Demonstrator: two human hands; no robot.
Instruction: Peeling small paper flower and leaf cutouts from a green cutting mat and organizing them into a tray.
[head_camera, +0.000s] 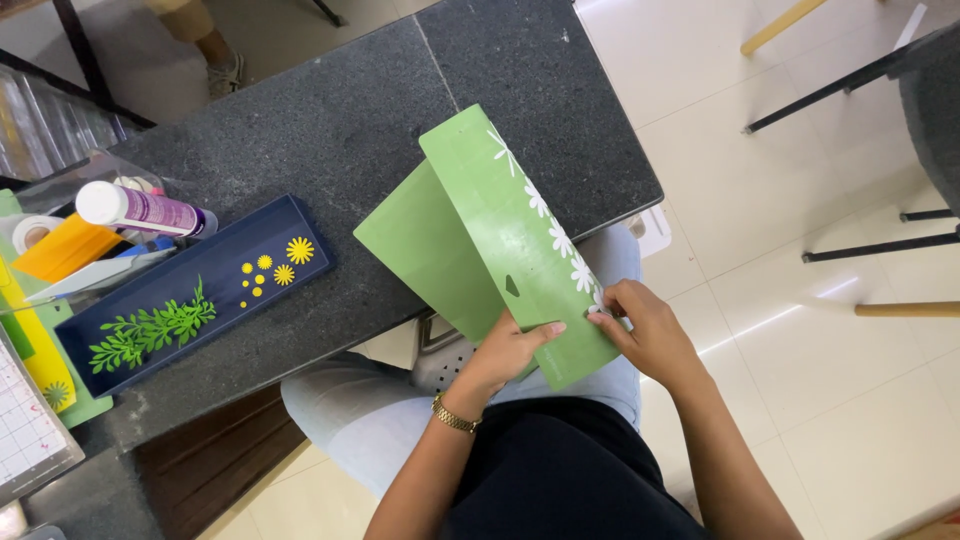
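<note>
Green card sheet (520, 250), long and narrow, is lying tilted across the near edge of the dark granite counter (340, 130), its lower end overhanging toward the person's lap at about 6 o'clock. A row of white flower cut-outs (560, 240) is running along its right edge. A second green sheet (420, 250) is showing from underneath, fanning out toward 9 o'clock.

Left hand (505, 350): it is gripping the lower end of the top sheet, thumb lying flat on the green face and fingers curled beneath. A gold-coloured wristwatch (455, 415) is sitting on that wrist.

Right hand (650, 330): it is meeting the sheet's right edge, fingertips drawn together and pinching at the lowest white flower; whether the piece is lifting cannot be told.

Navy blue tray (190, 290): it is lying on the counter at 9 o'clock of the sheets, well apart from both hands, carrying green leaf sprigs (150, 330) and yellow flower cut-outs (275, 265).

Glue bottle (140, 210): white cap, purple label, it is resting on its side at 10 o'clock above the tray, among orange and yellow paper pieces (60, 250).

Gridded cutting mat (25, 430): it is showing at the far left edge.
</note>
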